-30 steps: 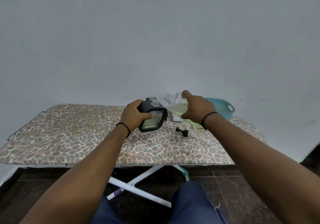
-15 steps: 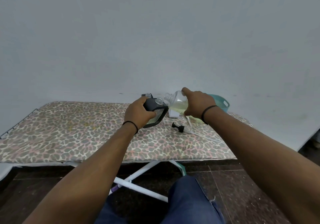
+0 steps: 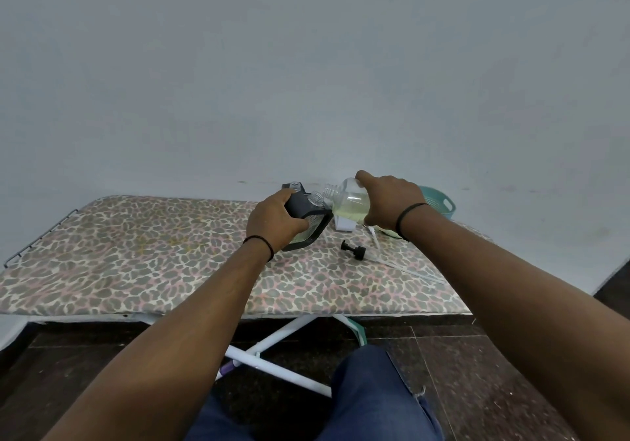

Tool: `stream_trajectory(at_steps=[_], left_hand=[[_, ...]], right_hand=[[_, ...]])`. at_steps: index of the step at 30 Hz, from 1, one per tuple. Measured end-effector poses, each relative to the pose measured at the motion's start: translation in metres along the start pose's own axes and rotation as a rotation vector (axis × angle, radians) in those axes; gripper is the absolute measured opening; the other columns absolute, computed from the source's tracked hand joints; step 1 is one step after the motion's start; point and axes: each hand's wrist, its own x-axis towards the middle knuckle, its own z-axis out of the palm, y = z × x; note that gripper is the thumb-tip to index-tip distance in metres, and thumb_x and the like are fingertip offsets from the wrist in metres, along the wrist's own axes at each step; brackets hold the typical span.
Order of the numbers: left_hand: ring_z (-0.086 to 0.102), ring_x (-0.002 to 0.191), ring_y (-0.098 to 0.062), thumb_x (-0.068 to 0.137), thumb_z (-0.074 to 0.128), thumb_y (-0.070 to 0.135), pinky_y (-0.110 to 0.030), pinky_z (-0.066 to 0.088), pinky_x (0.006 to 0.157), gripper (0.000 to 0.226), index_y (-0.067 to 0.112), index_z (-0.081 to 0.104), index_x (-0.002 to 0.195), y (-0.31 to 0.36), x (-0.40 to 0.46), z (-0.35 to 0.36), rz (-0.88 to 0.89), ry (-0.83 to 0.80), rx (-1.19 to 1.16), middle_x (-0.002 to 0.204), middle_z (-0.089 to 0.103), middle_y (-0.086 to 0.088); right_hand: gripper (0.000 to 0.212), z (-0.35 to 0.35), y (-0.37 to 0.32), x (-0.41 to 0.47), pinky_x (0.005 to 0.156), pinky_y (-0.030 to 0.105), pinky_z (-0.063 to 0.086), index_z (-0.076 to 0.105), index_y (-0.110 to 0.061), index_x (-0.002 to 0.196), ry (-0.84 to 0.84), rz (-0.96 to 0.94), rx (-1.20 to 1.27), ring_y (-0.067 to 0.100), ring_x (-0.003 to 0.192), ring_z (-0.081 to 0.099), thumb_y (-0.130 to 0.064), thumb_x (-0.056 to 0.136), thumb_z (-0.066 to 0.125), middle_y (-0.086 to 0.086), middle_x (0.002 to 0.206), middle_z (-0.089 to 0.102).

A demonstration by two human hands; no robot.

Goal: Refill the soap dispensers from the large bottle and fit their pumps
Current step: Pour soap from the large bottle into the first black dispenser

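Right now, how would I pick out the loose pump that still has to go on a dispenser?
Start at the leopard-print ironing board and go to its right part, below the right hand gripping the tilted clear bottle of yellowish soap. The small black plastic pump head lies there on its side, untouched. It is the only small black loose piece, with a thin clear tube running off to its right.

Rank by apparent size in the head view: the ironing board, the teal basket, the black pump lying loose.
1. ironing board, by far the largest.
2. teal basket, partly hidden behind the right wrist and farther away.
3. black pump, smallest.
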Motion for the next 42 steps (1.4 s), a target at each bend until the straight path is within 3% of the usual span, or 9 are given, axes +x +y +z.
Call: stream_trajectory(at_steps=[6,12,26,42], left_hand=[[0.063,0.091,-0.026,0.071,0.08,0.024,-0.034,0.054,0.074,0.059,0.022,0.061,0.127,-0.001,-0.001,0.0,-0.009,-0.01,-0.009,0.109,0.069,-0.002],[0.063,0.088,-0.026,0.072,0.08,0.022,-0.034,0.053,0.07,0.05,0.023,0.063,0.119,0.0,-0.003,0.0,0.006,-0.01,-0.002,0.103,0.069,-0.002],[0.064,0.088,-0.024,0.071,0.08,0.021,-0.04,0.058,0.077,0.05,0.028,0.063,0.117,-0.004,-0.006,0.002,-0.008,0.005,-0.069,0.104,0.069,0.0],[0.063,0.087,-0.022,0.071,0.08,0.02,-0.031,0.052,0.071,0.051,0.028,0.063,0.118,-0.01,-0.009,0.004,-0.017,0.008,-0.095,0.1,0.066,0.005]], right_hand=[[0.063,-0.003,-0.002,0.001,0.058,0.03,0.042,0.04,-0.028,0.126,-0.012,-0.006,-0.044,0.027,0.079,0.061,-0.022,0.075,0.077,0.004,0.094,0.063],[0.061,-0.007,-0.005,0.001,0.055,0.028,0.038,0.04,-0.028,0.125,-0.024,-0.008,-0.071,0.027,0.077,0.059,-0.021,0.076,0.076,0.004,0.093,0.063],[0.059,-0.011,-0.008,0.003,0.054,0.026,0.034,0.041,-0.029,0.126,-0.012,-0.02,-0.096,0.025,0.075,0.059,-0.017,0.078,0.074,0.003,0.089,0.061],[0.06,-0.013,-0.013,0.002,0.055,0.029,0.035,0.04,-0.028,0.127,-0.013,-0.035,-0.122,0.025,0.073,0.057,-0.016,0.079,0.073,0.001,0.082,0.053]])
